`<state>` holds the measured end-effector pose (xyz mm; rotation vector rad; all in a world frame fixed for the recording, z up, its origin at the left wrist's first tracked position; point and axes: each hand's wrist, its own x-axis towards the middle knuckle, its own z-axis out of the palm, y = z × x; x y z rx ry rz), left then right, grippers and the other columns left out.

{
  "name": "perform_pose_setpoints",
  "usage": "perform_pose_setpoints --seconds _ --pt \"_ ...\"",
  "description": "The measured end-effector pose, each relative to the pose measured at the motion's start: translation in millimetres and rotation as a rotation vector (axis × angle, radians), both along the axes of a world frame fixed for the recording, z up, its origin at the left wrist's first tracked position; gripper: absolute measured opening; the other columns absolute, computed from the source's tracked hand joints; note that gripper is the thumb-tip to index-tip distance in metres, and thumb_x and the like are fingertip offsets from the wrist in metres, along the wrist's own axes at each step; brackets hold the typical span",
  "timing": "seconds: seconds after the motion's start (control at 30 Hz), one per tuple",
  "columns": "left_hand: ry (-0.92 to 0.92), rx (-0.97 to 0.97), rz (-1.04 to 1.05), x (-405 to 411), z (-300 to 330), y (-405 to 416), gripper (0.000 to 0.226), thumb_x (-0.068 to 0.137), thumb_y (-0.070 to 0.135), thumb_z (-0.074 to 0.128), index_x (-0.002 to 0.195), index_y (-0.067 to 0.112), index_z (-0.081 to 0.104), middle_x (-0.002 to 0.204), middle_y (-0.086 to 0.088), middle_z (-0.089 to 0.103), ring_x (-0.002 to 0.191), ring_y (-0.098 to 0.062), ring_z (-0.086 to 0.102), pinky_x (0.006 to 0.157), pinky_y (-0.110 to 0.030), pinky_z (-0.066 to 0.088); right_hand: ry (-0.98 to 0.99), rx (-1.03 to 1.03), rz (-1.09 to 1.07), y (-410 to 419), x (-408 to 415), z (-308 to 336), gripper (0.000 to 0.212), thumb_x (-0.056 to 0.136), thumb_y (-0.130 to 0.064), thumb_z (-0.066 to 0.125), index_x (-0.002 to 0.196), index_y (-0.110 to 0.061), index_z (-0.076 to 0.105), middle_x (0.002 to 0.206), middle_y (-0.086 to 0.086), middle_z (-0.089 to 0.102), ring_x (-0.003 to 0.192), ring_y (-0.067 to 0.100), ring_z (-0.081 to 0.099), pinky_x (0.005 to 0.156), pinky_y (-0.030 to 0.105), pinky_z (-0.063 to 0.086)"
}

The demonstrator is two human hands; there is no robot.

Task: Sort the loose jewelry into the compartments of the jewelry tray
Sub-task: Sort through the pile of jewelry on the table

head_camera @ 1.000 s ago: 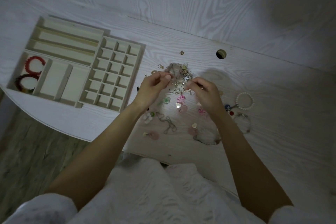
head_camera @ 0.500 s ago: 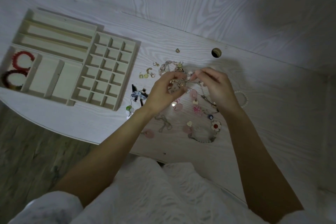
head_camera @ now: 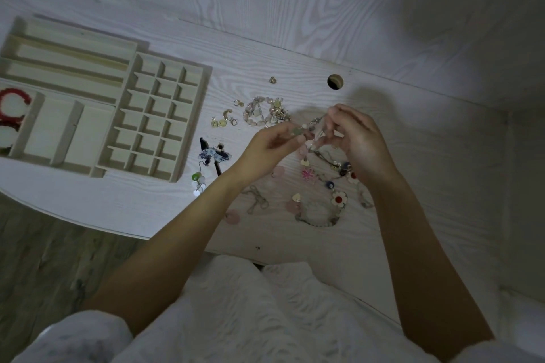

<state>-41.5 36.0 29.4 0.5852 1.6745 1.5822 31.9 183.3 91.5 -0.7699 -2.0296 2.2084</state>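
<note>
At the centre of the frame the left hand (head_camera: 267, 146) and right hand (head_camera: 358, 138) both pinch one small chain (head_camera: 313, 124), which runs left to right between them; it is blurred. The tray (head_camera: 174, 124) at left is cut off by the edge.

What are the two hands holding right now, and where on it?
Both pinch one tangled chain piece above the desk: the left hand at a small charm on its end, the right hand at the clasp end. Exact links are too blurred to tell.

Both hands (head_camera: 309, 141) pinch a tangled chain (head_camera: 314, 127).
</note>
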Motion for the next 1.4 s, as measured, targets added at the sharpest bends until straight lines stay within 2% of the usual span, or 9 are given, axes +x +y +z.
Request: perform_pose_setpoints --seconds 0.17,0.33,0.5,0.73,0.87,1.03,1.17,1.3,1.4 --pt "-0.081 0.03 0.046 -2 4 -10 0.015 0.094 0.002 0.054 0.1 0.01 0.065 0.089 0.008 0.074 0.09 -0.012 0.069 0.085 -0.022 0.05 -0.06 0.03 -0.072 2 3 -2 0.036 0.096 -0.016 0.047 0.061 -0.012 0.043 0.056 -0.002 0.047 0.057 0.019 0.042 0.052 0.027 0.036" --pt "-0.056 -0.01 0.06 -8 12 -16 0.012 0.097 0.002 0.049 0.101 0.002 0.06 0.079 0.006 0.071 0.065 -0.008 0.062 0.064 -0.015 0.044 -0.079 0.163 -0.093 -3 3 -9 0.029 0.092 -0.017 0.059 0.067 -0.005 0.05 0.056 0.003 0.045 0.046 0.011 0.035 0.042 0.02 0.028" --pt "-0.107 -0.042 0.071 -8 25 -15 0.02 0.098 0.001 0.044 0.097 0.017 0.056 0.072 0.009 0.07 0.055 -0.006 0.057 0.056 -0.016 0.039 -0.08 0.379 -0.136 -6 1 -16 0.032 0.091 -0.022 0.06 0.063 -0.014 0.048 0.054 -0.002 0.042 0.05 0.007 0.035 0.052 0.021 0.031" --pt "-0.105 -0.115 0.098 -6 35 -19 0.015 0.091 0.007 0.059 0.09 0.02 0.065 0.078 0.01 0.063 0.069 0.0 0.055 0.064 -0.011 0.042 -0.069 0.448 -0.073 -10 2 -21 0.01 0.088 -0.023 0.065 0.08 -0.018 0.069 0.057 -0.018 0.054 0.056 0.0 0.042 0.06 0.02 0.035" --pt "0.001 -0.086 0.164 -3 32 -18 0.011 0.085 0.019 0.07 0.081 0.03 0.07 0.091 -0.025 0.061 0.076 -0.015 0.054 0.073 -0.029 0.046 -0.038 0.33 -0.085 -14 1 -17 0.009 0.087 -0.018 0.066 0.085 -0.01 0.071 0.079 0.021 0.063 0.068 0.013 0.051 0.065 0.022 0.041" --pt "0.212 -0.187 0.101 -6 35 -18 0.013 0.091 0.011 0.062 0.09 0.022 0.067 0.055 0.01 0.047 0.046 -0.002 0.032 0.048 -0.014 0.028 -0.041 0.268 -0.109 -21 -1 -12 0.008 0.088 -0.014 0.064 0.082 -0.011 0.069 0.075 0.012 0.06 0.065 0.009 0.049 0.061 0.015 0.041" --pt "0.275 -0.185 0.077 -9 35 -17 0.009 0.095 0.016 0.058 0.093 0.021 0.065 0.077 0.003 0.062 0.062 0.0 0.044 0.058 -0.012 0.033 -0.06 0.22 -0.156 -23 -3 -11 0.009 0.088 -0.016 0.064 0.082 -0.015 0.069 0.075 0.006 0.062 0.068 0.01 0.053 0.065 0.018 0.044" --pt "0.425 -0.142 0.055 -7 39 -13 0.006 0.095 0.016 0.057 0.094 0.019 0.062 0.08 0.02 0.056 0.065 0.005 0.048 0.059 -0.007 0.033 -0.079 0.175 -0.143 -27 -4 -13 0.014 0.09 -0.019 0.061 0.089 -0.008 0.07 0.074 0.01 0.059 0.062 0.007 0.051 0.056 0.016 0.043" --pt "0.635 -0.207 0.001 -10 33 -16 0.02 0.093 0.036 0.052 0.095 0.02 0.065 0.081 0.016 0.058 0.068 -0.003 0.046 0.061 -0.019 0.039 -0.066 0.204 -0.14 -27 -6 -18 0.016 0.09 -0.017 0.063 0.086 -0.002 0.068 0.067 0.004 0.054 0.051 0.0 0.044 0.048 0.013 0.038"
